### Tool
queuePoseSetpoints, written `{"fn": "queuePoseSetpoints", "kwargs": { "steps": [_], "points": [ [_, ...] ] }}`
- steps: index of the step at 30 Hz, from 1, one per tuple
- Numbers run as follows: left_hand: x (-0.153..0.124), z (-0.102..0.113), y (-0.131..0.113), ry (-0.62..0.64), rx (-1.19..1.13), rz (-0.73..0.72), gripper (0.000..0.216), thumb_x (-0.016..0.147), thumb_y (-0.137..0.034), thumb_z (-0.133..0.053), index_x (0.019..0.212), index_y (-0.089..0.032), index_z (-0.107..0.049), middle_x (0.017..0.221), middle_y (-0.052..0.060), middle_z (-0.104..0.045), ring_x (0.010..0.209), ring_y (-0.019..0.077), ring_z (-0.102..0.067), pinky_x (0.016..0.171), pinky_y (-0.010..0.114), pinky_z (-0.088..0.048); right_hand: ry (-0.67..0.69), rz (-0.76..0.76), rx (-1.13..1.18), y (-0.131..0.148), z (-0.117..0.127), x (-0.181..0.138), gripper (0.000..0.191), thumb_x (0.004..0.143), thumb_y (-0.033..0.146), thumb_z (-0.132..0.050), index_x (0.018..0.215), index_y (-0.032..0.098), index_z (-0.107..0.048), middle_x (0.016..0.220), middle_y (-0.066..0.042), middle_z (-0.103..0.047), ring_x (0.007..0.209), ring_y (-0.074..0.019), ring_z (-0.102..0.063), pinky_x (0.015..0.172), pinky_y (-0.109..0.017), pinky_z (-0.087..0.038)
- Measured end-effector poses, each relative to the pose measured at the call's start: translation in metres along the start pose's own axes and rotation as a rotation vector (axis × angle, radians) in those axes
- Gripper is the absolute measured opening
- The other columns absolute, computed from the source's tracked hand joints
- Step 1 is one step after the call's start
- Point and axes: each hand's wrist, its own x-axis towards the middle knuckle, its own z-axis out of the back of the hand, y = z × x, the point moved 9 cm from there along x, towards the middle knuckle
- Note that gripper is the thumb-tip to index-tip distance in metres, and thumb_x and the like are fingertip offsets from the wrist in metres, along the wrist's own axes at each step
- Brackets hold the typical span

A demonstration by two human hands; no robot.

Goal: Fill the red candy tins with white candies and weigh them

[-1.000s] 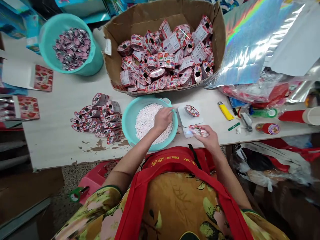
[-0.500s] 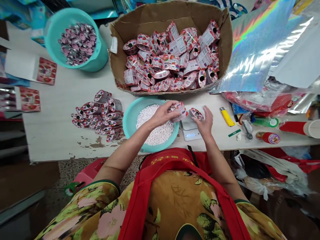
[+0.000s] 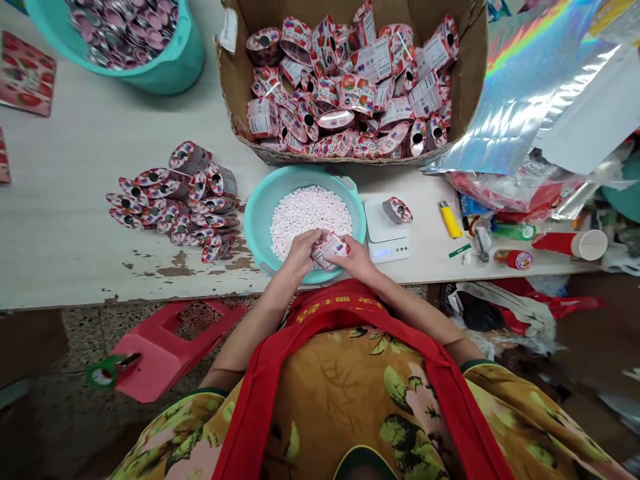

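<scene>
A scuffed surface (image 3: 65, 247) is carrying a basin (image 3: 255, 223); over it, left hand (image 3: 299, 256) and right hand (image 3: 358, 259) are clasping a container (image 3: 331, 249), this handling step seemingly needing steadiness next.

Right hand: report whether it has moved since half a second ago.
Yes, the right hand has moved left, from over the white digital scale to the turquoise basin.

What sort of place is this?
Probably a small packing workshop: a cardboard box heaped with printed containers, a basin of small pale pieces, and what looks like a digital scale share one table.
</scene>
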Motion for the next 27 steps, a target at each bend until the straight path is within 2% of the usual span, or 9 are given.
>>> {"fn": "queuePoseSetpoints", "kwargs": {
  "steps": [3,7,10,13,15,18,20,23,27],
  "points": [
    [-0.002,0.002,-0.001,0.018,-0.030,0.018,0.028,0.061,-0.023,-0.082,0.086,-0.011,-0.074,0.077,0.005,-0.072,0.067,0.0142,-0.063,0.066,0.027,-0.050,0.014,0.015,0.095,-0.004,-0.001,0.003,0.063,0.050,0.056,-0.087,0.094,0.018,-0.062,0.081,0.003,-0.064,0.076,-0.0149,-0.055,0.074,-0.028,-0.046],
    [-0.014,-0.007,-0.026,0.081,-0.038,-0.052,0.032,0.057,-0.010,-0.077,0.090,-0.012,-0.074,0.081,0.005,-0.072,0.070,0.0120,-0.064,0.068,0.024,-0.052,0.113,0.080,0.147,0.003,-0.006,0.001,0.064,0.048,0.049,-0.090,0.099,0.020,-0.066,0.092,0.001,-0.066,0.087,-0.0180,-0.060,0.083,-0.031,-0.049],
    [-0.017,-0.014,-0.045,0.135,-0.005,-0.130,0.033,0.063,-0.013,-0.078,0.096,-0.014,-0.073,0.086,0.005,-0.072,0.073,0.0114,-0.066,0.067,0.022,-0.051,0.166,0.165,0.135,0.010,-0.004,-0.009,0.060,0.051,0.047,-0.092,0.101,0.020,-0.072,0.100,-0.002,-0.067,0.097,-0.0213,-0.063,0.093,-0.035,-0.049],
    [-0.005,-0.008,-0.049,0.121,0.100,-0.189,0.027,0.074,-0.029,-0.076,0.098,-0.015,-0.070,0.083,0.004,-0.070,0.063,0.0084,-0.061,0.057,0.020,-0.046,0.138,0.195,0.168,0.007,0.009,-0.024,0.060,0.052,0.047,-0.094,0.102,0.021,-0.075,0.104,-0.004,-0.067,0.100,-0.0222,-0.064,0.097,-0.037,-0.049],
    [0.010,0.001,-0.037,0.097,0.353,-0.133,0.023,0.079,-0.036,-0.070,0.087,-0.015,-0.068,0.074,0.003,-0.067,0.052,0.0077,-0.053,0.049,0.021,-0.038,0.073,0.167,0.208,-0.002,0.026,-0.037,0.059,0.053,0.048,-0.094,0.103,0.022,-0.075,0.106,-0.004,-0.068,0.099,-0.0220,-0.065,0.097,-0.037,-0.050],
    [0.030,0.015,-0.022,0.060,0.709,-0.071,0.017,0.076,-0.029,-0.069,0.066,-0.016,-0.063,0.061,0.002,-0.061,0.050,0.0115,-0.050,0.052,0.025,-0.038,-0.081,0.131,0.229,-0.019,0.059,-0.059,0.056,0.057,0.046,-0.093,0.104,0.022,-0.075,0.105,-0.004,-0.069,0.098,-0.0217,-0.066,0.098,-0.038,-0.051],
    [0.041,0.016,-0.025,0.022,0.798,-0.124,0.013,0.071,-0.019,-0.070,0.060,-0.017,-0.062,0.061,0.002,-0.061,0.062,0.0159,-0.056,0.063,0.027,-0.044,-0.197,0.113,0.240,-0.033,0.084,-0.073,0.056,0.057,0.045,-0.093,0.105,0.022,-0.075,0.105,-0.005,-0.070,0.099,-0.0222,-0.066,0.099,-0.039,-0.051],
    [0.054,0.003,-0.026,-0.002,0.887,-0.207,0.010,0.065,-0.014,-0.072,0.061,-0.019,-0.064,0.073,0.003,-0.066,0.081,0.0205,-0.060,0.079,0.030,-0.047,-0.342,0.042,0.292,-0.059,0.112,-0.087,0.059,0.055,0.043,-0.094,0.105,0.020,-0.073,0.109,-0.006,-0.072,0.101,-0.0235,-0.067,0.098,-0.040,-0.052],
    [0.058,-0.017,-0.012,0.064,0.891,-0.217,0.015,0.058,-0.016,-0.079,0.060,-0.020,-0.065,0.073,0.003,-0.066,0.080,0.0208,-0.058,0.078,0.030,-0.047,-0.439,-0.046,0.335,-0.079,0.130,-0.100,0.061,0.052,0.043,-0.095,0.104,0.020,-0.072,0.110,-0.007,-0.073,0.100,-0.0241,-0.068,0.098,-0.043,-0.054]
  ]
}}
